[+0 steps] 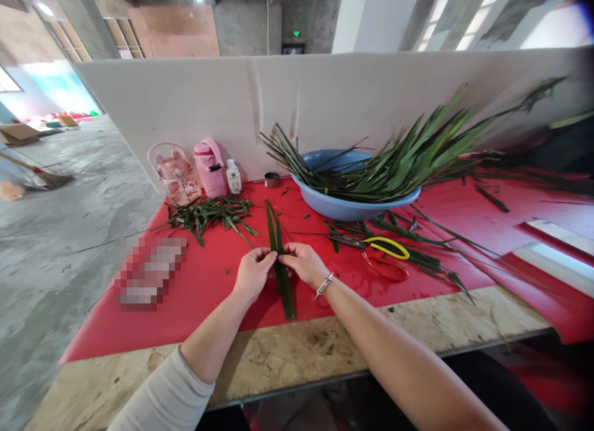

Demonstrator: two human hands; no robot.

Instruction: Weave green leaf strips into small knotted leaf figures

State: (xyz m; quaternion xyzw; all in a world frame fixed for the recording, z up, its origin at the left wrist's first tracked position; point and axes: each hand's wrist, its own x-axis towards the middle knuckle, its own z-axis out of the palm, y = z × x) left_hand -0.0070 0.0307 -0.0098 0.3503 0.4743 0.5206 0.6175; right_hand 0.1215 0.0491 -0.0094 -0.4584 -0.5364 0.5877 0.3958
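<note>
Both hands pinch a long green leaf (pixel 283 288) around its middle, over the red table covering. My left hand (pixel 253 273) is closed on its left side, thumb on top. My right hand (pixel 304 265), with a bracelet at the wrist, grips it from the right, thumbs nearly touching. Above the fingers the leaf parts into two pointed strips; its lower end points toward me. Right of my right hand lie scissors (pixel 387 248) with one yellow and one red handle loop. Left of the leaf is a heap of cut leaf pieces (pixel 211 214).
A blue basin (pixel 357 209) full of long leaves stands behind the scissors. A clear pink bottle (pixel 179 178), a pink bottle in a carrier (pixel 210 171), a small white bottle (pixel 234 177) and a round tin (pixel 271 180) line the white panel (pixel 185 103). A pixelated object (pixel 151 273) lies at left.
</note>
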